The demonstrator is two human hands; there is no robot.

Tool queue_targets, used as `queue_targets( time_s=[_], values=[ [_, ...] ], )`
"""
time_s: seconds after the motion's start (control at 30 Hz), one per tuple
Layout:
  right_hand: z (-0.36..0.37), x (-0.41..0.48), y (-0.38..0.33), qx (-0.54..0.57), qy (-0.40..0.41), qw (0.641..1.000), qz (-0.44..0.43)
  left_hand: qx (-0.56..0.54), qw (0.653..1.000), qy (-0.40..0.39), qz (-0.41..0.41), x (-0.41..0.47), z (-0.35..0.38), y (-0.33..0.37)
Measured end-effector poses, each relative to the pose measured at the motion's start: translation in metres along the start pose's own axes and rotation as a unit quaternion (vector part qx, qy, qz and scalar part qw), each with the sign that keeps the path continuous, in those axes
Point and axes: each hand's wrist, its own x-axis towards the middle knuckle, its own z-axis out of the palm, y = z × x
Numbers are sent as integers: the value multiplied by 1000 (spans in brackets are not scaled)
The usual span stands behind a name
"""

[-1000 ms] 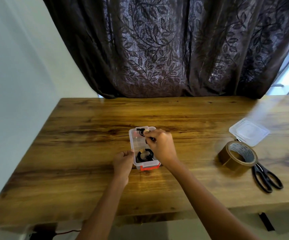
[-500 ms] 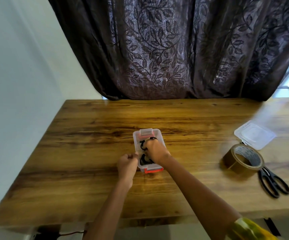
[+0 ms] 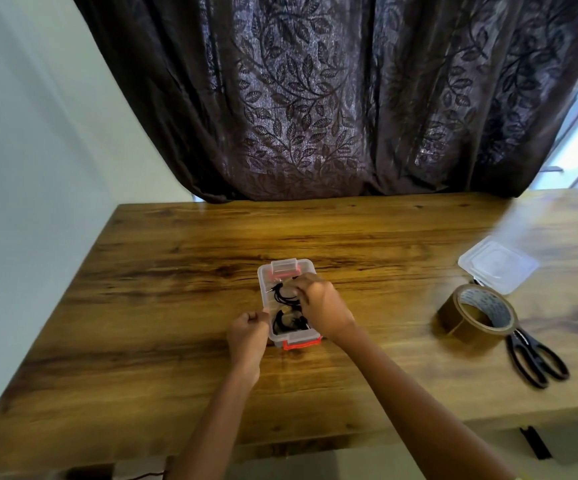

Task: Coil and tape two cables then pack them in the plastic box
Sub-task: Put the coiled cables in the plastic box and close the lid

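A small clear plastic box (image 3: 266, 285) with red latches stands open in the middle of the wooden table. Two coiled black cables lie inside it: one (image 3: 282, 295) at the far end, one (image 3: 289, 323) at the near end. My right hand (image 3: 320, 306) reaches into the box from the right, its fingertips pinching the far cable coil. My left hand (image 3: 248, 332) is a closed fist pressed against the box's near left wall. The box's clear lid (image 3: 498, 264) lies apart at the far right.
A roll of brown packing tape (image 3: 476, 315) stands to the right, with black scissors (image 3: 536, 358) just beside it near the table's front edge. A dark leaf-patterned curtain (image 3: 315, 98) hangs behind the table (image 3: 142, 306). A pale wall is on the left.
My right hand has shifted from the far end of the box down into it with the cable, then back toward the far coil. The left fist stays at the box's side.
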Motion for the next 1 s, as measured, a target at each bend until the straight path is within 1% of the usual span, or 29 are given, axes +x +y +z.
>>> queue_targets(
  time_s=[0.1,0.2,0.27,0.4,0.53,0.63,0.73,0.83,1.0],
  values=[
    [-21,-7,12,29,70,997,23,4,1000,-1,15,-2,0,0],
    [-47,-13,33,40,114,991,64,13,1000,13,21,-5,2,-2],
    [-66,-18,58,25,124,988,93,23,999,32,33,-5,5,-3],
    [-105,-25,116,-23,90,978,185,27,996,77,47,-8,14,-6],
    [-134,-31,175,-50,100,948,299,25,990,123,58,-14,25,-5],
    [-154,-37,215,-44,99,929,353,27,987,145,64,-18,32,-5],
    [-168,-41,243,-27,114,920,374,29,985,162,61,-18,34,-4],
    [-173,-42,260,-32,99,916,387,21,983,174,54,-17,34,-4],
    [-172,-37,266,-77,62,921,377,-2,985,164,55,-16,34,-5]
  ],
)
